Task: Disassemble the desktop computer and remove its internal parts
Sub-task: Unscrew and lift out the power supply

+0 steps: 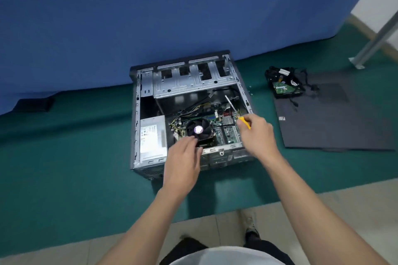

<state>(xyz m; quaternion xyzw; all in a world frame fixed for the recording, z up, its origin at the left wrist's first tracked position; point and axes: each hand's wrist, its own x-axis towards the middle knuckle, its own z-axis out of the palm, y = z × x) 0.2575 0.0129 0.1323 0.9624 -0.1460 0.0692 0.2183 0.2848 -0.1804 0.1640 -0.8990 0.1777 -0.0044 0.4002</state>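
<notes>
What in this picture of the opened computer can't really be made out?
All head view.
Tip of the screwdriver: motion-blurred; contact with any screw unclear.
Its handle: mostly inside the right hand.
Label on the power supply: print too small.
Near edge of the cooler fan: under the left hand.

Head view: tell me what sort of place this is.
Probably an office or workroom floor used as a makeshift repair spot: the open computer case lies on green flooring beside a blue partition, with a dark side panel and a hard drive with cables lying nearby.
</notes>
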